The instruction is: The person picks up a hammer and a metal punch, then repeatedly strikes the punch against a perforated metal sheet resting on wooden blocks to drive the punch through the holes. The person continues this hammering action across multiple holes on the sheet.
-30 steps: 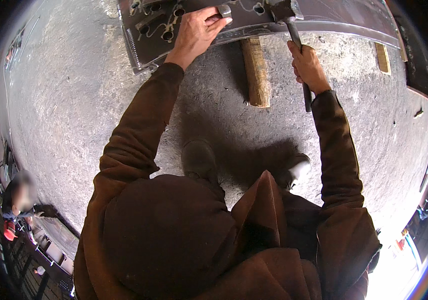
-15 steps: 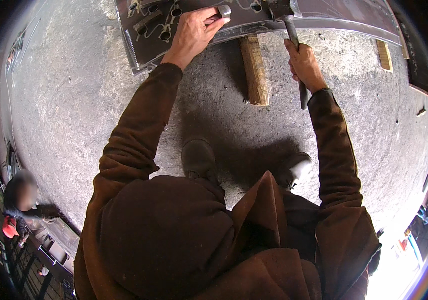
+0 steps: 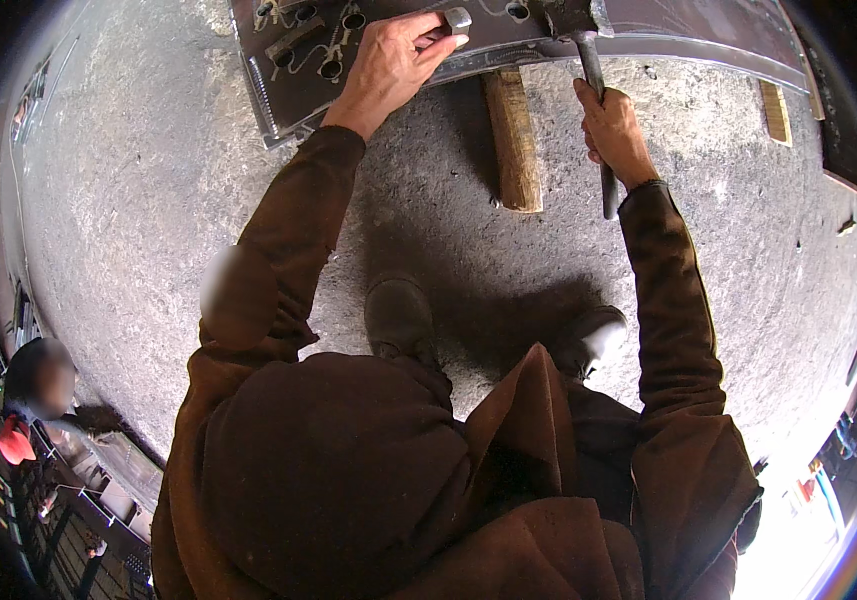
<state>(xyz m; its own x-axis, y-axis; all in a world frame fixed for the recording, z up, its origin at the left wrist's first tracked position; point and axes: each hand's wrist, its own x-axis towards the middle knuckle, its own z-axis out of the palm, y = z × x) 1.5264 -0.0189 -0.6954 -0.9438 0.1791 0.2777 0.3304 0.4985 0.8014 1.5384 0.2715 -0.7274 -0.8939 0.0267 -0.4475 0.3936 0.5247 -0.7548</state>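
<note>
A dark steel plate [image 3: 538, 40] with holes and chalk-like lines lies at the far edge of view. Over it, my left hand [image 3: 388, 70] pinches a small metal block [image 3: 457, 20] between thumb and fingers. My right hand [image 3: 613, 130] is wrapped round the handle of a hammer [image 3: 592, 62]. The hammer's heavy head is at the plate's near edge; whether it touches the plate I cannot tell. The handle's end points back toward me. Left of my left hand, small metal pieces [image 3: 293, 45] sit beside round holes in the plate.
A wooden block [image 3: 514, 140] juts out from under the plate between my hands. Another wooden piece [image 3: 775, 112] shows at the right. My boots [image 3: 398, 312] stand on the rough concrete floor [image 3: 148, 200]. A person [image 3: 40, 385] is at the far left.
The view has shifted very slightly. Both hands keep the same grips, and the metal block and hammer hold nearly the same places over the plate.
</note>
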